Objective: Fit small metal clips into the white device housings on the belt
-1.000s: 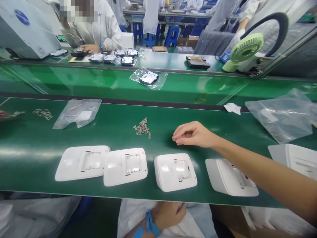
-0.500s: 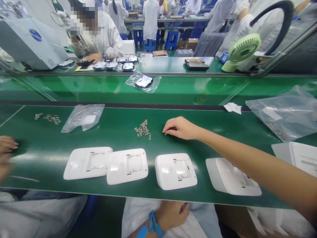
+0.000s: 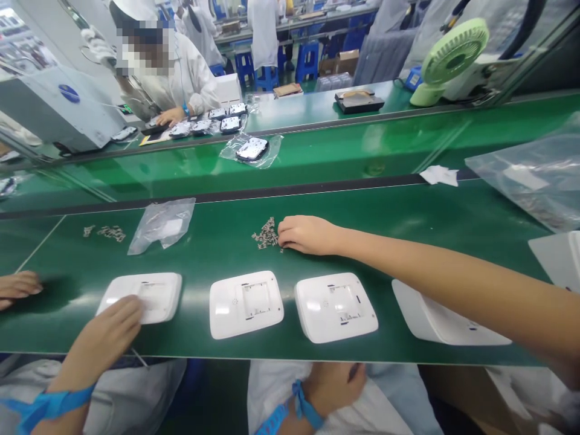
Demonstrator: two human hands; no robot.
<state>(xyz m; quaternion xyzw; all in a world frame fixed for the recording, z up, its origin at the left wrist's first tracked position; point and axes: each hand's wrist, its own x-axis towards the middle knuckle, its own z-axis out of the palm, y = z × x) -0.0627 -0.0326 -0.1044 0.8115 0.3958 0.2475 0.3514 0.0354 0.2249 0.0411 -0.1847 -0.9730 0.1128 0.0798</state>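
Deep green along the counter point(image 3: 217, 254), then white on the cases point(image 3: 247, 305), flecked with black! Silvery over the metal parts point(image 3: 266, 234), bright blue on the wristband point(image 3: 309, 411), pale green on the fan point(image 3: 454, 51), blue on the stools point(image 3: 308, 62)!

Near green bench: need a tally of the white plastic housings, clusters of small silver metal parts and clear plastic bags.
White plastic housings: 5 (two partly covered, one cut by the frame)
Clusters of small silver metal parts: 3 (single parts too small to count)
Clear plastic bags: 2
Total: 10
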